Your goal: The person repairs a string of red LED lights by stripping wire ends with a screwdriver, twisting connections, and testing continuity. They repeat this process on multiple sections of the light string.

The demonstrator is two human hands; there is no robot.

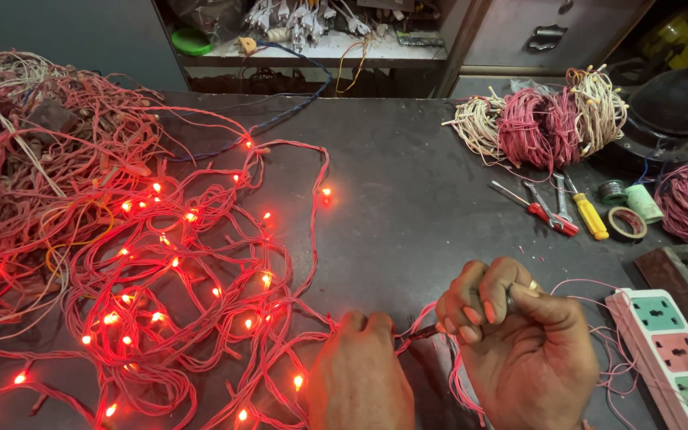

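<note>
At the near edge of the dark worktop [408, 183], the left hand [360, 378] pinches a thin pink wire [312, 318] of the lit string of red lights [177, 271], which sprawls across the left half. The right hand [515, 342] is closed around a small tool [424, 332], perhaps a soldering tip, touching that wire. A power strip [678, 350] lies at the right edge; pliers [555, 209] and a screwdriver [588, 211] lie farther back.
</note>
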